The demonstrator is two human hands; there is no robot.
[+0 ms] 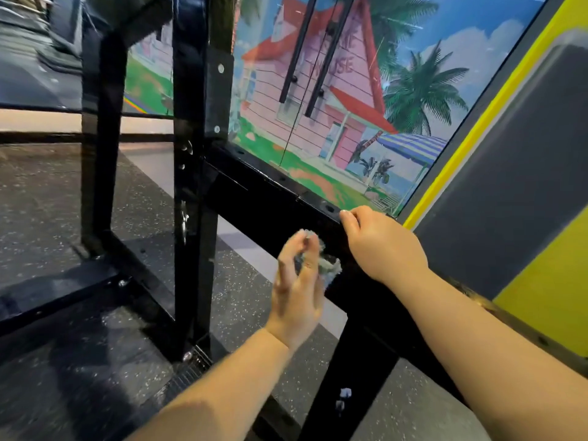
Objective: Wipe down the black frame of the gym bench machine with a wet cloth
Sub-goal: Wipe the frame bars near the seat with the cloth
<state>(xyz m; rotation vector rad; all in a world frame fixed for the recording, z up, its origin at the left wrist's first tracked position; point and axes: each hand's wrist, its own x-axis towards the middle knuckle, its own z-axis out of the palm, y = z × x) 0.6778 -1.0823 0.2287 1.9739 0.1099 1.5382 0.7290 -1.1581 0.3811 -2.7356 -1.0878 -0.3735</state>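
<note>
While left hand (297,291) grips one cloth (321,261), right hand (380,243) grips frame (270,202).

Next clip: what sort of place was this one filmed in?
Most likely a gym. A bolted black steel frame of a bench machine stands on speckled rubber flooring, with a dark pad at the right. Behind it is a painted cartoon mural of a pink house and palms.

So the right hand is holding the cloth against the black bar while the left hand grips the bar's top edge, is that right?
Not quite: the hands are swapped. In the head view the left hand holds the cloth against the black bar, while the right hand grips the bar's top edge.
</note>
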